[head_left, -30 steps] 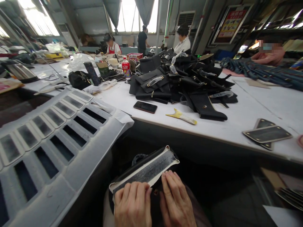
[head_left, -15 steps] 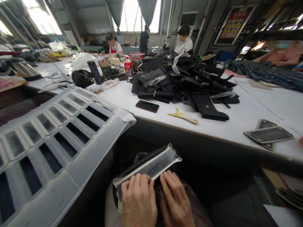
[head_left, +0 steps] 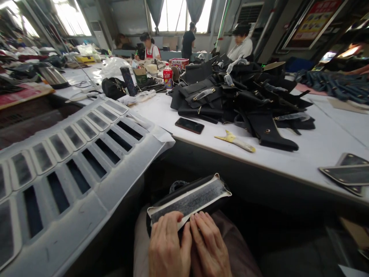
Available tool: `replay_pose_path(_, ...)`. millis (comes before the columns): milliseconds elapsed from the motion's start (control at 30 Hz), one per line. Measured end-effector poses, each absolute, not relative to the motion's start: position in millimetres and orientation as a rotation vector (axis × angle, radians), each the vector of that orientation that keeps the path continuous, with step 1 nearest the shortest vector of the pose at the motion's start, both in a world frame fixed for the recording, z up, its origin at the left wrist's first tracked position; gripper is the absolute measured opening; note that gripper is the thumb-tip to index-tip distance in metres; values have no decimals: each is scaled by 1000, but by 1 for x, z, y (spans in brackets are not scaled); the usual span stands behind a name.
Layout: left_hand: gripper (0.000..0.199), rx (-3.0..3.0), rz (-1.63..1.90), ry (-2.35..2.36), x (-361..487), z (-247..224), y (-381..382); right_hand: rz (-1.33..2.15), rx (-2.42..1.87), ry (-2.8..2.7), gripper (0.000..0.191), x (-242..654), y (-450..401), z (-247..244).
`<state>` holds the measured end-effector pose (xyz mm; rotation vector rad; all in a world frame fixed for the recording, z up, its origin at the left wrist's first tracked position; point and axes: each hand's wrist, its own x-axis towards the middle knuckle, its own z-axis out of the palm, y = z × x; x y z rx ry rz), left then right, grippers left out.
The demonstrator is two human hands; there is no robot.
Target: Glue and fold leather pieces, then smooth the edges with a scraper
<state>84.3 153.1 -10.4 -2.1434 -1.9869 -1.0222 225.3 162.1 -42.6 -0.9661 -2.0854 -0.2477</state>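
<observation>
So, left hand (head_left: 170,244) and right hand (head_left: 210,240) are half-curled on the near edge of a pale-rimmed panel (head_left: 193,198), can't tell if pinching, atop a black bag (head_left: 199,182) in the lap (head_left: 236,238). Middle's flat, corners flare, so I'd guess partway; more panels (head_left: 83,129) left, black pile (head_left: 239,102) beyond.

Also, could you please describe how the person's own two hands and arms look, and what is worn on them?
The left hand and the right hand are both bare: five-fingered, without gloves, and no ring or marking shows. The picture's lower edge cuts off the arms, so sleeves cannot be told.
</observation>
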Motion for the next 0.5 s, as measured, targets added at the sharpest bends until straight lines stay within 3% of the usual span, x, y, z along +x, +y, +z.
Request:
replay_pose_path(333, 8, -1909, -1156, -2123, 76, -17, 135, -264, -887, -2150, 35, 210, 158, -45)
replay_pose_path(500, 35, -1685, -1480, -2312, 68, -42, 121, -240, -843, -2195, 36, 206, 155, -47)
